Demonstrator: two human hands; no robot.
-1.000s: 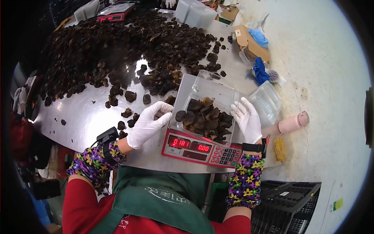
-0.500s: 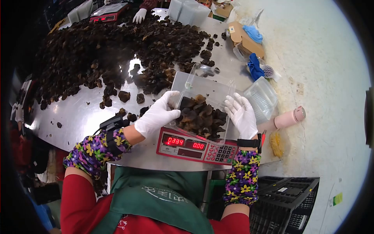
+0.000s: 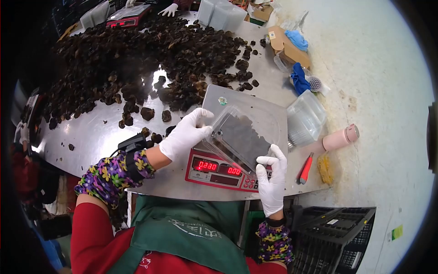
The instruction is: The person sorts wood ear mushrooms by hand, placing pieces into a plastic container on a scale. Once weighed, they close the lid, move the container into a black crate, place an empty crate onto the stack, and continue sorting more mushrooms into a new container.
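Note:
A clear plastic box [image 3: 239, 139] with dark wood ear mushrooms inside is tilted above the steel pan [image 3: 271, 114] of a red digital scale [image 3: 212, 176]. Its lid appears folded down over the mushrooms. My left hand [image 3: 187, 135], in a white glove, grips the box's left edge between thumb and fingers. At the lower right corner, my gloved right hand [image 3: 272, 180] pinches the box with bent fingers. Red digits on the scale read about 0.230 and 0.00.
A large heap of wood ear mushrooms [image 3: 127, 59] covers the far table. Right of the scale are stacked clear boxes [image 3: 308, 116], a pink bottle [image 3: 341, 138], a red-handled cutter [image 3: 306, 169] and a yellow brush [image 3: 325, 170]. Another person's gloved hand [image 3: 169, 9] is at the back.
The box's lid has come down from its folded-back position, and the box is now tilted. My right hand has moved down to its lower right corner. The scale reading dropped slightly.

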